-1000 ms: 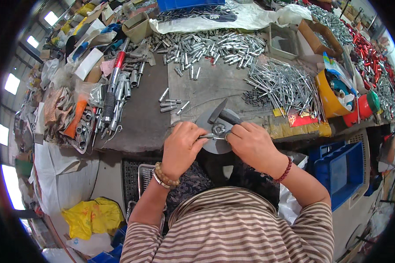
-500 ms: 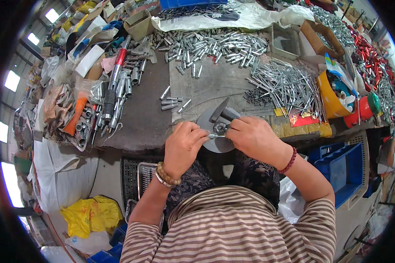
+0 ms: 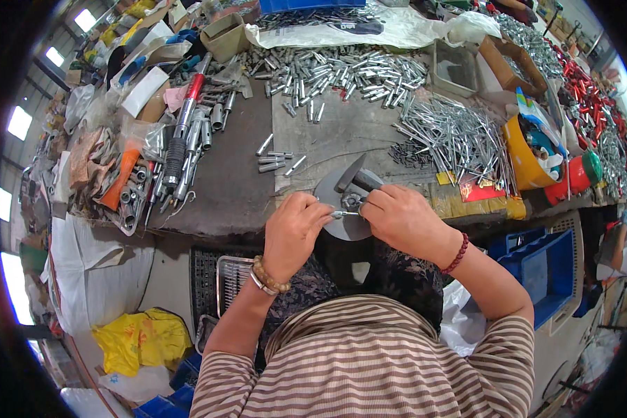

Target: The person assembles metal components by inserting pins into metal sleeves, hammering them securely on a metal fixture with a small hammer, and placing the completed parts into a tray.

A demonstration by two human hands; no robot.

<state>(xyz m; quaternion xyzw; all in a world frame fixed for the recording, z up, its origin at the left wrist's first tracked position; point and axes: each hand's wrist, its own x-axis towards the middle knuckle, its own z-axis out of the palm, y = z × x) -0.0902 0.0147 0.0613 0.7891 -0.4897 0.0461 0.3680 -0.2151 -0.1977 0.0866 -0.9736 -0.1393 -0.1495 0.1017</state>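
- workbench [image 3: 230,188]: dark top, crowded; taken as landmark for all entries.
- blue bin [image 3: 536,268]: below the workbench's right front corner, well apart from both hands.
- yellow bag [image 3: 141,339]: on the floor below the workbench's left front edge.
- heap of short metal tubes [image 3: 341,70]: far side of the workbench, middle, spread loosely.
- pile of thin metal rods [image 3: 453,136]: right part of the workbench, just beyond the grey disc.
- yellow container [image 3: 524,157]: right end of the workbench, beside the rods.
- red-handled tool [image 3: 184,118]: left part of the workbench, lying among metal sleeves.
- grey disc [image 3: 336,191]: at the workbench's front edge, middle; a dark block stands on it, hands cover its near half.
- right hand [image 3: 404,216]: over the disc's right side, fingers curled tight on the pin's right end.
- left hand [image 3: 294,230]: at the front edge just left of the disc, fingertips pinched narrow on the pin's left end.
- small metal pin [image 3: 346,214]: level between the two hands, over the disc, at the workbench's front edge.
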